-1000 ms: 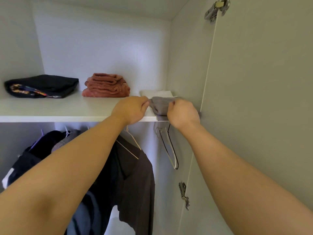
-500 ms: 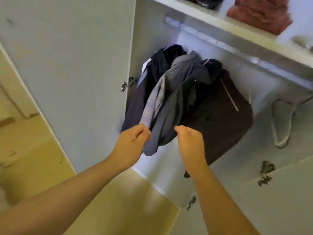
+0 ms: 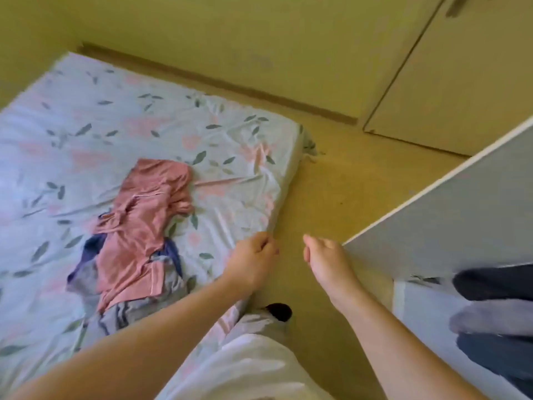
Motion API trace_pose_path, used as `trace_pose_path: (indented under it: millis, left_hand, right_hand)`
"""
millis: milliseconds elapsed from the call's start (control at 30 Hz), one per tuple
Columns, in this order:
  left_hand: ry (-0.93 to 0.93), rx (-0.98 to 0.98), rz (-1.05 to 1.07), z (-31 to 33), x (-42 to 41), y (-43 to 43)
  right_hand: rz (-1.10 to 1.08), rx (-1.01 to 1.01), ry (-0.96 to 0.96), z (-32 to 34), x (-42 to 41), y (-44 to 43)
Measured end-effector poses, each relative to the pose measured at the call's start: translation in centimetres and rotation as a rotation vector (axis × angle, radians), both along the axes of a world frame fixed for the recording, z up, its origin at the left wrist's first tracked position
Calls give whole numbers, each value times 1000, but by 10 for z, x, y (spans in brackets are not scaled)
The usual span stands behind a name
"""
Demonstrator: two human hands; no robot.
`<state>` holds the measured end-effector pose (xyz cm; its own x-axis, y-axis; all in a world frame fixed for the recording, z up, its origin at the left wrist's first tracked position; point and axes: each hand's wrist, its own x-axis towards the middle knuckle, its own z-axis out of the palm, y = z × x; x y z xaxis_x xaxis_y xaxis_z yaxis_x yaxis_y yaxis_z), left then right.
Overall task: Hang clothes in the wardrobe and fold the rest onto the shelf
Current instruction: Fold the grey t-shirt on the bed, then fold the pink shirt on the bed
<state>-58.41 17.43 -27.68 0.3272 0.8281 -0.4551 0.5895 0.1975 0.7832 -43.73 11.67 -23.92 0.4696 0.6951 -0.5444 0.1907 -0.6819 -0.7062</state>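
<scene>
— Since half a second ago we have turned away from the wardrobe. Both hands were up by the hanging clothes [image 3: 496, 310] then, and now they sit low, where the bed [image 3: 86, 111] meets the floor [image 3: 331, 183].

— Do we have hold of anything?

— No. Our left hand [image 3: 253, 256] is loosely curled with nothing in it, over the bed's right edge. Our right hand [image 3: 324, 259] has its fingers relaxed and a little bent. It is empty too, over the floor and just beside the wardrobe door [image 3: 461, 215].

— Where are the clothes we have left to sort?

— In a heap on the bed, to the left of both hands. On top lies a pink garment [image 3: 144, 215], with a blue garment [image 3: 89, 249] and a grey striped garment [image 3: 138, 310] showing from under it.

— How does the pink one lie?

— Its length runs near to far, and the far end leans slightly right. Its right side therefore faces us.

— Which hand should go?

— We judge the left, since it is the nearer one and is already over the sheet. Our right hand would have to cross over the bed's edge to join it.
</scene>
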Motion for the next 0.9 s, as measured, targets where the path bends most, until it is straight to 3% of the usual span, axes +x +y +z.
trace_pose_path:
  millis: [167, 367, 467, 567, 700, 900]
  left_hand:
    - [171, -73, 306, -57, -112, 6]
    - [522, -267, 378, -148, -207, 43]
    - [672, -405, 302, -194, -237, 60]
    - [706, -433, 227, -233, -251, 68]
    - [714, -436, -41, -277, -264, 79]
    - [901, -662, -177, -314, -273, 88]
  right_hand:
    - [196, -56, 170, -42, -78, 49]
    - [337, -146, 237, -95, -118, 111]
    - [394, -194, 241, -123, -127, 148]
    - [451, -228, 232, -150, -140, 180]
    - [506, -308, 218, -181, -157, 204]
    - [531, -404, 210, -197, -166, 220]
